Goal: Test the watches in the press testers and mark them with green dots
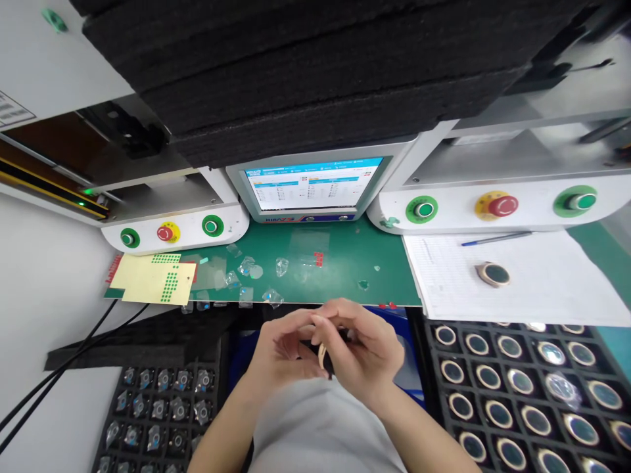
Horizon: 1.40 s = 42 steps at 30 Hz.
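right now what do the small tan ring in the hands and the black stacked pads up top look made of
The small tan ring, pinched between the left hand and right hand, looks like metal or metal-coloured plastic with a pale gold finish; only its edge shows, so this is uncertain. The black stacked pads look like foam: matte, grainy, light-absorbing surface with soft layered edges.
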Tool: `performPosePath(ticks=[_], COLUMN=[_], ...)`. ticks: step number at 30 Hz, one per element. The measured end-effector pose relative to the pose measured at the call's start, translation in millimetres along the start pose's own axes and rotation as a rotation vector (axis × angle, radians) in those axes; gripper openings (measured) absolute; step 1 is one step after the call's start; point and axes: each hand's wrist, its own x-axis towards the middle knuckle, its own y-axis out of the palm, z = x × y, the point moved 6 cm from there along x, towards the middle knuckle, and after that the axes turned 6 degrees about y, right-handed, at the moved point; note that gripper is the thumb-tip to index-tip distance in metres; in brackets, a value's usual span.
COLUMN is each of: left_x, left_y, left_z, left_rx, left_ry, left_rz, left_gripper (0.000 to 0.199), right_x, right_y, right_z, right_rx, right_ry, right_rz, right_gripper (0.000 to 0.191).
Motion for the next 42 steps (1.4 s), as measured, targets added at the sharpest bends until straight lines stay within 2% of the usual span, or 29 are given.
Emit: performPosePath(ticks=[3, 5, 8, 11, 13, 15, 17, 19, 20, 22, 24, 30, 36, 42], left_x=[3, 6, 9, 9, 8, 6, 3, -1, -3, -8, -11, -16, -17, -16], left_y=[-1.5, -1.2, 0.1, 4.7, 9.3, 11.6, 11.4, 10.5, 10.9, 13.2, 17.1, 24.6, 27.5, 28.4], left_z=[-2, -2, 0, 3, 2, -2, -9, -19, -26, -38, -47, -59, -62, -62], left_rx=[0.030, 0.061, 0.169, 0.243, 0.192, 0.126, 0.138, 0.243, 0.325, 0.507, 0.657, 0.858, 0.883, 0.898], left_ry=[0.086, 0.117, 0.084, 0.018, 0.022, 0.061, 0.116, 0.222, 0.289, 0.421, 0.525, 0.668, 0.681, 0.677], left_rz=[0.009, 0.016, 0.035, 0.111, 0.160, 0.148, 0.092, 0.030, 0.012, -0.002, 0.010, 0.027, 0.045, 0.064], left_gripper=[0.039, 0.046, 0.060, 0.046, 0.040, 0.035, 0.043, 0.050, 0.053, 0.057, 0.058, 0.051, 0.049, 0.049], right_x=[0, 2, 6, 8, 7, 3, -4, -13, -19, -32, -41, -45, -59, -64], right_y=[1, 1, 3, 6, 4, -4, -18, -30, -30, -23, -14, -1, 0, 1], right_z=[7, 12, 19, 24, 24, 23, 19, 5, -4, -16, -19, -14, -22, -26], right_rx=[-0.078, -0.070, -0.036, -0.025, -0.001, 0.012, 0.051, 0.187, 0.287, 0.463, 0.567, 0.697, 0.712, 0.743], right_ry=[-0.104, -0.151, -0.199, -0.234, -0.230, -0.218, -0.130, 0.131, 0.305, 0.602, 0.763, 0.866, 0.941, 0.958], right_rz=[0.064, 0.107, 0.205, 0.305, 0.315, 0.227, 0.054, -0.055, -0.054, 0.037, 0.131, 0.210, 0.249, 0.265], right_gripper=[0.012, 0.016, 0.012, 0.008, 0.009, 0.013, 0.017, 0.010, 0.007, 0.018, 0.027, 0.034, 0.034, 0.033])
